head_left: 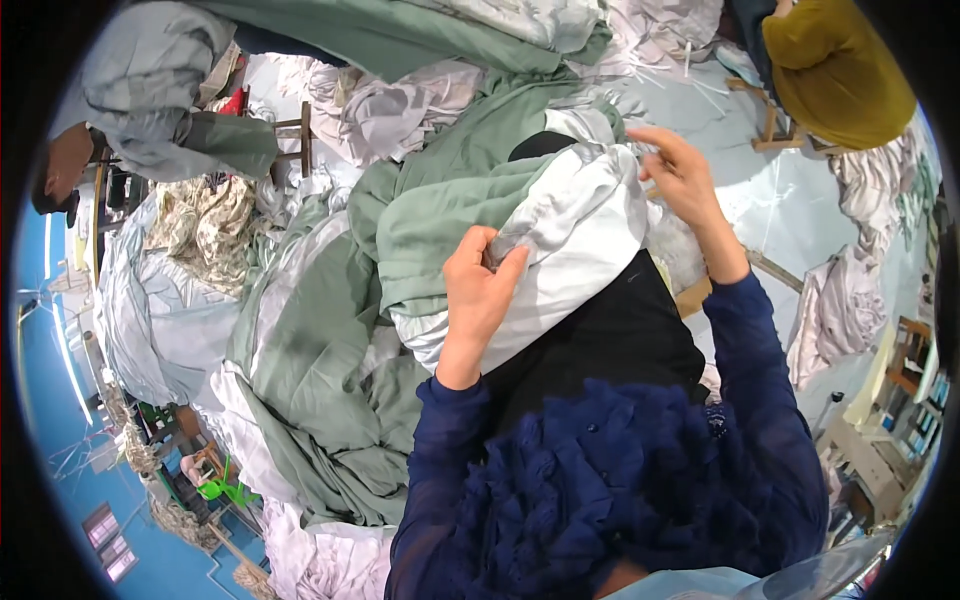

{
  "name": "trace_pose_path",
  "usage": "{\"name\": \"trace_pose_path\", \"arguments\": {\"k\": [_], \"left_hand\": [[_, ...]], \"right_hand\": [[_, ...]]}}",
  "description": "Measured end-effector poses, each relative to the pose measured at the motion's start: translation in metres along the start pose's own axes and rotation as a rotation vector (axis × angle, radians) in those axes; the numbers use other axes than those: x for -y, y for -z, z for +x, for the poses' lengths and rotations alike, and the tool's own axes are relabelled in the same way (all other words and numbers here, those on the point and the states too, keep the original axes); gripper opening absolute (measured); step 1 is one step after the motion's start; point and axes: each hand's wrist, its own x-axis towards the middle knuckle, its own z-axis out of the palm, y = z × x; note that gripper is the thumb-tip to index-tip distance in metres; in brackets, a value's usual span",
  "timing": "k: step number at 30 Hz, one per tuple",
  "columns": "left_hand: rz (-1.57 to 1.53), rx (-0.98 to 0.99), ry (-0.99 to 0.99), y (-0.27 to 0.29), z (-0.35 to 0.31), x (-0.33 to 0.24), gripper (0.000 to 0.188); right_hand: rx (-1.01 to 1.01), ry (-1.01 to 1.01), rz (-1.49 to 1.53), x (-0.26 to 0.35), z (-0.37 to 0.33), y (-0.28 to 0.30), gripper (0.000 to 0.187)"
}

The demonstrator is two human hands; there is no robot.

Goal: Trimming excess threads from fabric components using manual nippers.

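Observation:
A bundle of green and white fabric [590,225] lies across my lap, its white side turned up toward me. My left hand [478,295] is closed at the fold where green meets white, thumb and forefinger pinching the cloth. At the far right edge of the bundle is my right hand [684,178], raised beside the white fabric with its forefinger stretched out and the thumb apart. Nothing shows between its fingers, though their tips are slightly blurred. More green fabric [325,330] spills in loose folds to my left.
Heaps of pale cloth [395,110] cover the floor ahead. A person in a light blue-grey top [155,85] bends at the far left; another in mustard clothing [840,70] sits at the far right on a wooden stool [775,125]. Crumpled cloth [840,310] lies to my right.

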Motion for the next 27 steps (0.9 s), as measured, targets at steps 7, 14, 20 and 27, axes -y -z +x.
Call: {"name": "trace_pose_path", "arguments": {"k": [7, 14, 20, 27], "left_hand": [[-0.434, 0.116, 0.277, 0.009, 0.009, -0.005, 0.019], [-0.451, 0.443, 0.299, 0.027, 0.020, -0.021, 0.017], [0.018, 0.498, -0.019, 0.021, 0.016, -0.011, 0.019], [0.300, 0.460, -0.153, 0.043, 0.006, -0.037, 0.019]], "right_hand": [[0.533, -0.302, 0.186, -0.011, 0.057, -0.014, 0.039], [0.392, -0.266, 0.052, -0.042, 0.055, 0.005, 0.032], [0.173, -0.071, 0.071, 0.019, 0.039, 0.054, 0.010], [0.190, 0.073, -0.274, 0.086, 0.006, 0.126, 0.015]]}}
